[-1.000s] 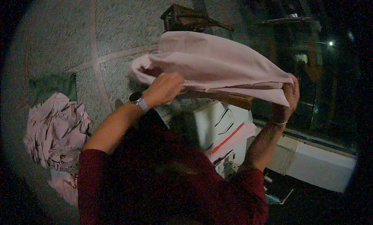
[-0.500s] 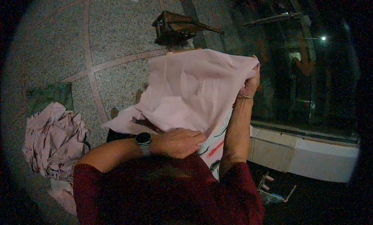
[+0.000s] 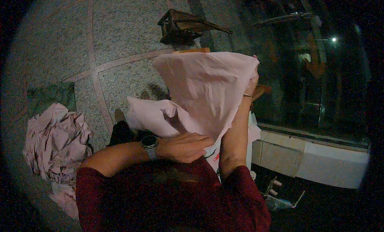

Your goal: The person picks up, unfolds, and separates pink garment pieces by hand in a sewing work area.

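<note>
A pale pink cloth (image 3: pixel 204 84) hangs stretched between my two hands, its left part folded over in a loose loop. My left hand (image 3: pixel 184 147), with a watch on its wrist, is closed on the near edge of the cloth close to my body. At the far right corner, my right hand (image 3: pixel 252 82) grips the cloth; its fingers are partly hidden behind the fabric. Below my forearms a white surface shows in part, with a small red thing (image 3: pixel 216 157) on it that I cannot make out.
A crumpled pink cloth heap (image 3: pixel 58 140) lies at the left by a dark green cloth (image 3: pixel 52 98). Ahead stands a dark wooden stool (image 3: pixel 180 28). Dark glass (image 3: pixel 296 84) rises at the right above a tiled ledge (image 3: pixel 280 152). Spools (image 3: pixel 276 188) sit below it.
My right hand has drawn a little left with its corner of the cloth. The cloth's left end has shifted right and folded up, showing more floor. My left hand has hardly moved.
</note>
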Motion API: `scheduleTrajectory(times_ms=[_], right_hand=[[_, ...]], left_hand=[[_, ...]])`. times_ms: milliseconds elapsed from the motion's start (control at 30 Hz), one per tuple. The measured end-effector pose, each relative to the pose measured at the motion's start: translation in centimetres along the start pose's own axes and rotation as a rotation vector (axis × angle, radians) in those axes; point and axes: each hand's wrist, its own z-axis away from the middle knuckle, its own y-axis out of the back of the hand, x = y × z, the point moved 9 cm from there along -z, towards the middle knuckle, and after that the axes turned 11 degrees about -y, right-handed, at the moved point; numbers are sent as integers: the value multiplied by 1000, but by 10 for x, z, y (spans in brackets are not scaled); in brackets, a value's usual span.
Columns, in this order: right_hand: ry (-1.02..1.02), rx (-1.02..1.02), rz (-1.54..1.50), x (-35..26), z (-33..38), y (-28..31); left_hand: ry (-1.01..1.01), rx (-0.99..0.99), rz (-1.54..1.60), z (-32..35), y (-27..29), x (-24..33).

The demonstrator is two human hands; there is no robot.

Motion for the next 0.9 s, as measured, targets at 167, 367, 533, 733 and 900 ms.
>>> scheduleTrajectory(times_ms=[167, 367, 533, 733, 900], right_hand=[[-15, -69, -67, 5, -5, 2], [50, -46, -29, 3, 4, -10], [77, -84, 9, -9, -1, 4], [127, -60, 185, -11, 6, -30], [103, -99, 324, 21, 4, -58]], left_hand=[[57, -90, 34, -2, -9, -4], [43, -52, 58, 0, -3, 0], [57, -64, 78, -5, -9, -6], [1, 12, 9, 1, 1, 7], [194, 61, 151, 26, -2, -4]])
